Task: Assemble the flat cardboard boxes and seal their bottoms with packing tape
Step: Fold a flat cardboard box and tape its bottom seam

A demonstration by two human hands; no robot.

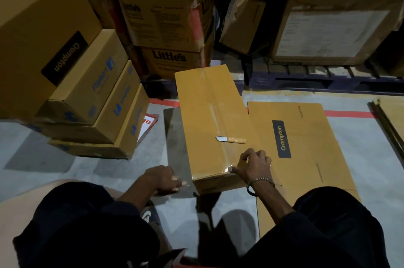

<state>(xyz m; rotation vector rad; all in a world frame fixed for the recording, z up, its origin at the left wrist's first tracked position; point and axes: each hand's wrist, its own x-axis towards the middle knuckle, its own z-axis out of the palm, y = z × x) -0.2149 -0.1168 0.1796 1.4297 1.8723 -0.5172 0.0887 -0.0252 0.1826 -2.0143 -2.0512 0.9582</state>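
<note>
On the floor between the knees: box (213, 123) bottom-up, clear tape (211, 101) run along its centre seam. Right hand (251, 164) curled on the near edge, thumb pressing the tape end over the corner. Left hand (165, 178) pinches the clear tail off the box's near-left side. Cutter (230, 139) lies loose on top. Risks: tail sticks to itself or wrinkles if pulled slack; cutter slides off if the box tips. Flat box (306, 136) waits just right.

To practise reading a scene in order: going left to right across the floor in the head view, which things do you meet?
Stack of Flipkart boxes → left hand → assembled taped box → right hand → flat Crompton carton → pile of flat cardboard.
</note>
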